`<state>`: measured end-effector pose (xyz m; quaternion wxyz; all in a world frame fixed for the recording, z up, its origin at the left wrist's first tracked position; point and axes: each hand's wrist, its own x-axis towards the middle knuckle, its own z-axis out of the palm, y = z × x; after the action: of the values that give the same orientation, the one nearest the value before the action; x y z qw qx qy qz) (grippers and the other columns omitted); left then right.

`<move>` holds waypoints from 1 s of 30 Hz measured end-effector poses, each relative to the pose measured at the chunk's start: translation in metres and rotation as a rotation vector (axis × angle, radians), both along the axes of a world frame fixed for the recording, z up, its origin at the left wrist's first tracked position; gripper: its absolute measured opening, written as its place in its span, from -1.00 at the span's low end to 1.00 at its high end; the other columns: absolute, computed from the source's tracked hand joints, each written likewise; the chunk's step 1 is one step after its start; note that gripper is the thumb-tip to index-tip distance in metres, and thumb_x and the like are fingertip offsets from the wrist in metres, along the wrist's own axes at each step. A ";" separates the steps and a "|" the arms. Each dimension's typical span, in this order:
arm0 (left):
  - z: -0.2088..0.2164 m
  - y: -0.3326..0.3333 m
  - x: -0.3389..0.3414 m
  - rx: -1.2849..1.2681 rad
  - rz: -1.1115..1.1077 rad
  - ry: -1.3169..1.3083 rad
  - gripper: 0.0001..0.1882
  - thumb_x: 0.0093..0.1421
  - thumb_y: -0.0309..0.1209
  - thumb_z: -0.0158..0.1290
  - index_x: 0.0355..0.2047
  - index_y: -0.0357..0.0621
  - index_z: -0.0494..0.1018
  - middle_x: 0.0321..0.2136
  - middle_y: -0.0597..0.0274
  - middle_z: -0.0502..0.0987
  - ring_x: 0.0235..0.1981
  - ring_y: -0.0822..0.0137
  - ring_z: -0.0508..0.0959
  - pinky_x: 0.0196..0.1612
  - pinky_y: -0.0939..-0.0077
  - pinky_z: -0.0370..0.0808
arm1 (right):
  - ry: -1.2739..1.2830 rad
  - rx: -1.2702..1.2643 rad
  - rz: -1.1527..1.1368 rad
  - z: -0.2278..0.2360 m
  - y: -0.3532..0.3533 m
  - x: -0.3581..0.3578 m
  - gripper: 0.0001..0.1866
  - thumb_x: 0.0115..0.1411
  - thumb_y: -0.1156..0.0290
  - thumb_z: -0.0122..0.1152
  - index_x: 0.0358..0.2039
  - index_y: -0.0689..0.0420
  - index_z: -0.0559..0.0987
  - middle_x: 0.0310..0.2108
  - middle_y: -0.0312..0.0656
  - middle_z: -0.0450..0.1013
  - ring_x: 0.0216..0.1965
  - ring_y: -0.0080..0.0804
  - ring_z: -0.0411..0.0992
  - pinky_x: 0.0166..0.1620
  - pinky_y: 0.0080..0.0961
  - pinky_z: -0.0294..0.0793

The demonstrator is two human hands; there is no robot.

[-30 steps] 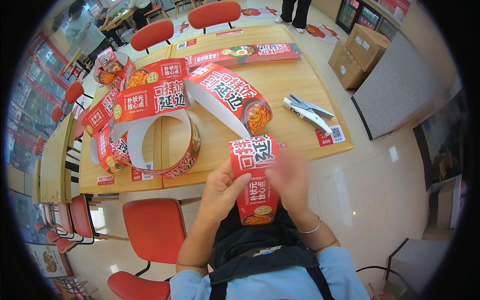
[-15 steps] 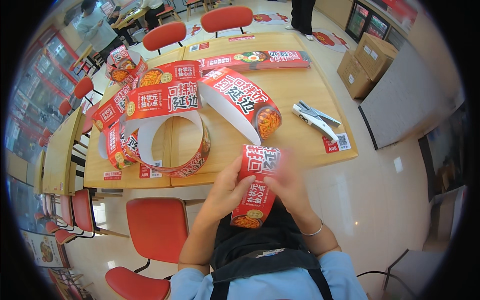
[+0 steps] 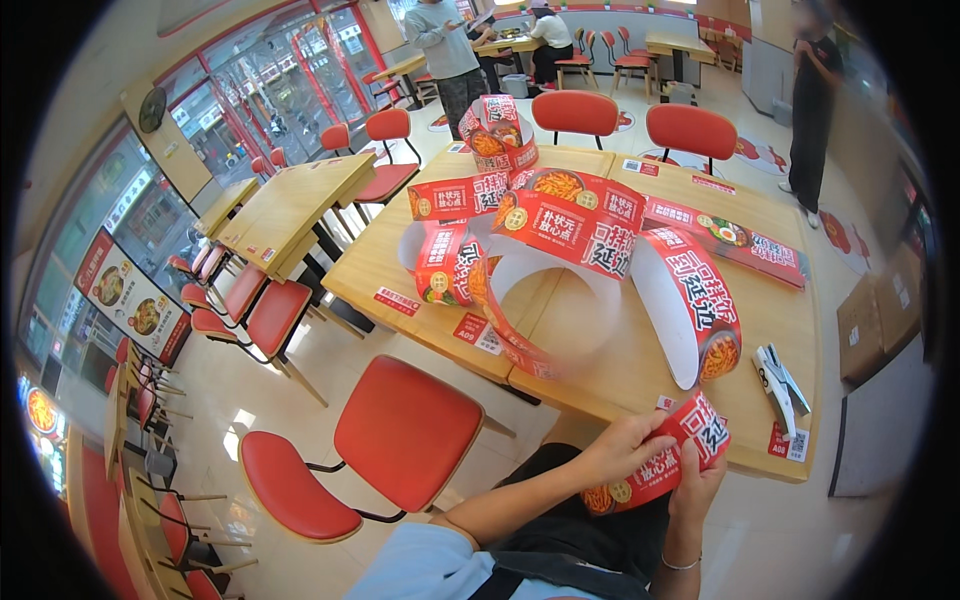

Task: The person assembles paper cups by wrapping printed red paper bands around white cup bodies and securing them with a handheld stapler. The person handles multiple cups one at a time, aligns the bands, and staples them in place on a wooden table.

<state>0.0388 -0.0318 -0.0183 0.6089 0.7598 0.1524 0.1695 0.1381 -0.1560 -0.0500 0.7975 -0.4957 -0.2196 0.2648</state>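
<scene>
Both hands hold a red printed paper strip [image 3: 655, 466] with white lettering and food pictures, just off the table's front edge. My left hand [image 3: 622, 452] pinches its left part with thumb on top. My right hand [image 3: 694, 488] grips its right part from below. Beyond them on the table, a curved strip [image 3: 690, 290] stands bent with its white inside showing. Further left, several similar strips are formed into large rings [image 3: 575, 225] that overlap and lean together. A white and grey stapler [image 3: 778, 388] lies with its arms apart, right of my hands.
A flat pile of strips [image 3: 735, 240] lies across the wooden table's [image 3: 640, 370] far right. Red chairs [image 3: 405, 430] stand at the near left and along the far side. Cardboard boxes [image 3: 872, 325] sit at right. One person [image 3: 445, 55] stands behind the table, another [image 3: 815, 110] at far right.
The view has swung left, so the table and my hands appear further right. Both hands still hold the strip, which is now tilted up toward the right.
</scene>
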 end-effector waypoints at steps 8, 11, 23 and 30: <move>-0.006 -0.003 0.003 0.096 -0.044 0.022 -0.77 0.28 -0.41 0.00 -0.14 -0.32 0.40 -0.37 0.14 0.53 -0.33 0.44 0.49 -0.21 0.48 0.44 | -0.078 -0.024 -0.012 0.002 -0.004 0.001 -0.69 0.23 0.45 0.15 -0.04 0.26 0.42 -0.16 -0.21 0.48 -0.17 -0.55 0.46 -0.08 -0.55 0.45; -0.006 -0.004 0.011 0.056 -0.047 -0.004 -0.74 0.26 -0.41 0.02 -0.10 -0.32 0.42 -0.34 0.18 0.54 -0.31 0.48 0.48 -0.20 0.51 0.45 | -0.093 -0.015 -0.095 0.007 -0.006 0.003 -0.69 0.22 0.47 0.15 -0.03 0.27 0.42 -0.16 -0.20 0.47 -0.16 -0.50 0.45 -0.07 -0.51 0.44; 0.005 0.010 0.009 -0.517 0.145 0.038 -0.79 0.17 -0.50 0.15 -0.19 -0.34 0.53 -0.40 0.24 0.62 -0.46 0.58 0.57 -0.37 0.71 0.50 | -1.014 -0.696 -0.465 0.033 -0.044 0.148 -0.58 0.00 0.23 0.35 -0.20 0.21 0.49 -0.36 -0.13 0.48 -0.31 -0.39 0.44 -0.26 -0.39 0.40; 0.008 0.020 0.004 -0.482 0.171 -0.007 -0.80 0.18 -0.49 0.15 -0.20 -0.35 0.53 -0.41 0.26 0.61 -0.47 0.58 0.56 -0.38 0.71 0.50 | -1.505 -1.311 -0.243 -0.009 -0.030 0.218 -0.36 -0.03 0.19 0.31 0.01 0.27 0.37 -0.12 0.00 0.42 -0.08 -0.13 0.40 -0.07 -0.23 0.41</move>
<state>0.0427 -0.0120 -0.0098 0.7562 0.5766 0.2503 0.1818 0.3556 -0.1858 -0.0589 0.0423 -0.8944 -0.4253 -0.1318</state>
